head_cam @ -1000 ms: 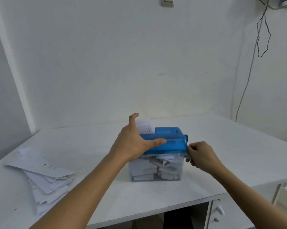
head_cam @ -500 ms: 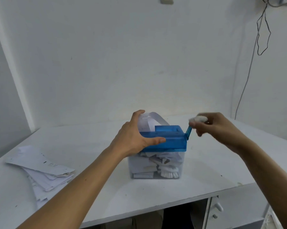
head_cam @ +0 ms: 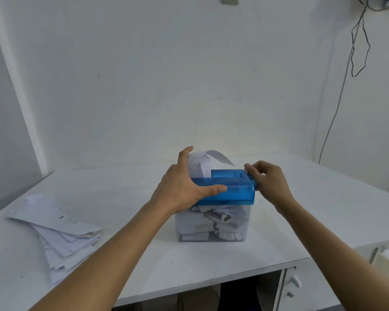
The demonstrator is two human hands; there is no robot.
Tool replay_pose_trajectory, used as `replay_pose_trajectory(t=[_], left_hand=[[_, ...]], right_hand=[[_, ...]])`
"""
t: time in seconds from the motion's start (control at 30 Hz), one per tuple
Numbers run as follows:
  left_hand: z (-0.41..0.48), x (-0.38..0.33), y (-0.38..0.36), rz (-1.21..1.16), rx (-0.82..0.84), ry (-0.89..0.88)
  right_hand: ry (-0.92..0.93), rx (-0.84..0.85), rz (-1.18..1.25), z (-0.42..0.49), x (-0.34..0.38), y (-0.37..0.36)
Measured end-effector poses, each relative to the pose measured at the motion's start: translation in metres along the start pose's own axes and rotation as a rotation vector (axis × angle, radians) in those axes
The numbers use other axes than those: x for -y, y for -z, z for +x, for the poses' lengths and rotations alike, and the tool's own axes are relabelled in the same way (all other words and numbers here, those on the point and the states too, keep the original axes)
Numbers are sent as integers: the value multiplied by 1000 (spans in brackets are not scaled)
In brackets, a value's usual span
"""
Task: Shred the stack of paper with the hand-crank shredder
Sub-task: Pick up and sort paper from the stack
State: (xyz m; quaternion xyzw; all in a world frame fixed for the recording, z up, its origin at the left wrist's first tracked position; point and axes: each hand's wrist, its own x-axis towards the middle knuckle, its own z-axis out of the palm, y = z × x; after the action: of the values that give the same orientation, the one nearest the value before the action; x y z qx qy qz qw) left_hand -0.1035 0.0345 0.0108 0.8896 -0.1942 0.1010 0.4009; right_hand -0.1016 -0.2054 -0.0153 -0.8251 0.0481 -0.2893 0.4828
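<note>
- the right hand (head_cam: 270,182) is now found level with the top of the shredder (head_cam: 233,190), at its right end. a second ago it was seen low beside the clear bin (head_cam: 211,223), and half a second ago it was raised above the lid. a turn of the crank is judged to be under way.
- the crank knob (head_cam: 247,169) is pinched between the right thumb and curled fingertips. the crank arm is mostly hidden behind that hand.
- the left hand (head_cam: 184,189) is kept where it was, spread wide over the shredder's left end. the thumb is laid straight along the front face and the fingers are raised behind the sheet (head_cam: 200,165). nothing is clasped; the lid is only pressed steady.
- the sheet is stood in the slot and bowed over toward the right. whether it has been drawn lower cannot be told.
- the task is judged far from done. the bin is well filled with strips, yet the stack of paper (head_cam: 61,232) is left lying at the left of the surface (head_cam: 305,212), well apart from the shredder.
- counted:
  - one shredder, with one clear bin under it
  - one sheet in the slot
  - one stack, whose sheets overlap too much to be counted
  - two hands
  - one cable (head_cam: 337,113) hung on the wall
  - one drawer unit (head_cam: 301,286) below the surface's right side
</note>
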Motion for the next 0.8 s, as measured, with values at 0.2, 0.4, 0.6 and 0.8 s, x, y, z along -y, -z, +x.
replay_pose_trajectory(t=[0.2, 0.4, 0.6, 0.8], left_hand=[[0, 1, -1, 19, -20, 3], [-1, 0, -3, 42, -46, 0], [3, 3, -3, 45, -16, 15], [5, 4, -2, 55, 2, -18]], right_hand=[[-114, 154, 17, -33, -18, 4], [-29, 400, -150, -70, -18, 33], [135, 450, -165, -69, 33, 81], [194, 183, -113, -30, 50, 63]])
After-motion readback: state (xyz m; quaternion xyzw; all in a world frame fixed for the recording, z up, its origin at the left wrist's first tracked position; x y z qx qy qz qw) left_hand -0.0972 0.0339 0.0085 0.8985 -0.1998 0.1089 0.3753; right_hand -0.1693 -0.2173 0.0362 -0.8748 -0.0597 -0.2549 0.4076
